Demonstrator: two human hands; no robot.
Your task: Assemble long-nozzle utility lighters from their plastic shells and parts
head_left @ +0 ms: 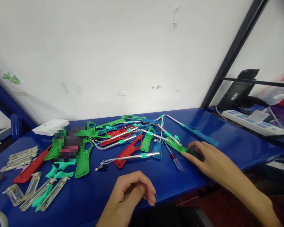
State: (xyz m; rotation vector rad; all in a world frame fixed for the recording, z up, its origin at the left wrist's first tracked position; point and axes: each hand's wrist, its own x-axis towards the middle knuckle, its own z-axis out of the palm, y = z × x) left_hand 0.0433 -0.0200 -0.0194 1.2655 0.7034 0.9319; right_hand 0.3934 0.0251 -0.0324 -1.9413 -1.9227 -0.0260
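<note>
My right hand (205, 157) is at the right end of the pile, its thumb and fingers closed around the handle end of a green plastic lighter casing (177, 145). The palm hides part of this casing. Close to my right thumb lies a screwdriver (177, 162) with a clear purple handle. My left hand (133, 192) hovers over the front edge of the table, fingers curled in, with nothing visible in them. Beyond it are a red casing half (130, 151) and a metal lighter tube (137, 156) with a teal clip and white wires.
More casings and tubes are heaped along the blue table (156, 179). A blue lighter body (198, 134) lies at the right. Clear fuel tanks (33, 186), a red casing (34, 165) and a white box (49, 126) are left. A power strip (253, 121) sits beyond the frame post.
</note>
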